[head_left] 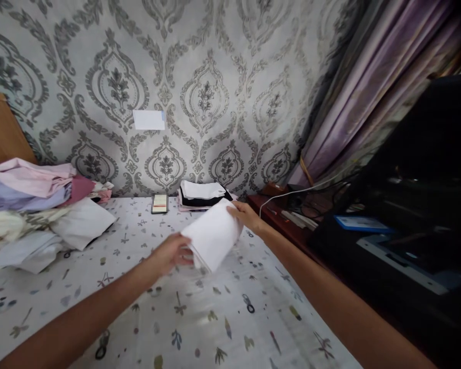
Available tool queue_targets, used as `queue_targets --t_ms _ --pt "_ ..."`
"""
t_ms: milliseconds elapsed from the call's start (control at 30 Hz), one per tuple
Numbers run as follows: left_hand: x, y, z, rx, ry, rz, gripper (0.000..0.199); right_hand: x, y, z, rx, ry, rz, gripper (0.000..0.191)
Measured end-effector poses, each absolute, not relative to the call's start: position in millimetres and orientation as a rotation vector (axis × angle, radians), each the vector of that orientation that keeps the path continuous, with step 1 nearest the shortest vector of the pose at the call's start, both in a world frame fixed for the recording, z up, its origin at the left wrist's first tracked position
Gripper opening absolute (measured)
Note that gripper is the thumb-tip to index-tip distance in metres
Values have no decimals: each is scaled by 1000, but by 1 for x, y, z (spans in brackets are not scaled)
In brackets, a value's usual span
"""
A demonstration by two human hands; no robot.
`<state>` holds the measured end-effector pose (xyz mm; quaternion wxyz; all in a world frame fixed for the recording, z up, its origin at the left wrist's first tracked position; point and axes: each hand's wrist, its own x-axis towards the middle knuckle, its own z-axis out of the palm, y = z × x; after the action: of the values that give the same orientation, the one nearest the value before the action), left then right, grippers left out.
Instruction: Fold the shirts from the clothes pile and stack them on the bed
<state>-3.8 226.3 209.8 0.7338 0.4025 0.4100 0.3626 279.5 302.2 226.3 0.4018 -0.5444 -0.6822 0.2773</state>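
A folded white garment (215,236) is held up at a tilt above the patterned bedsheet (200,318). My right hand (246,215) grips its upper right corner, thumb on top. At the lower left edge, my left hand (176,251) touches the cloth with curled, slightly blurred fingers; some of them are hidden behind it. Just beyond the garment, against the wall, lies a stack of folded clothes (203,192) with white on top, black below and pink at the bottom.
Loose clothes (34,205) in pink, lilac and white are heaped at the left. A phone-like device (160,203) lies near the wall. On the right are a dark red table (271,210), a white cable (288,195), a purple curtain (361,97) and a large black object (426,154).
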Motion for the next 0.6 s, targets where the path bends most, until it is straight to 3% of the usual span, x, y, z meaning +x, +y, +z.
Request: queue_targets --t_ms 300,400,600 --pt "45 428 284 1145 1123 1222 11 293 445 273 -1681 -1404 197 34" --pt "62 479 277 1205 1228 1250 15 293 486 271 -1811 -1370 173 28" --pt "53 516 220 1328 1332 1235 25 280 509 217 -2019 -1446 239 32"
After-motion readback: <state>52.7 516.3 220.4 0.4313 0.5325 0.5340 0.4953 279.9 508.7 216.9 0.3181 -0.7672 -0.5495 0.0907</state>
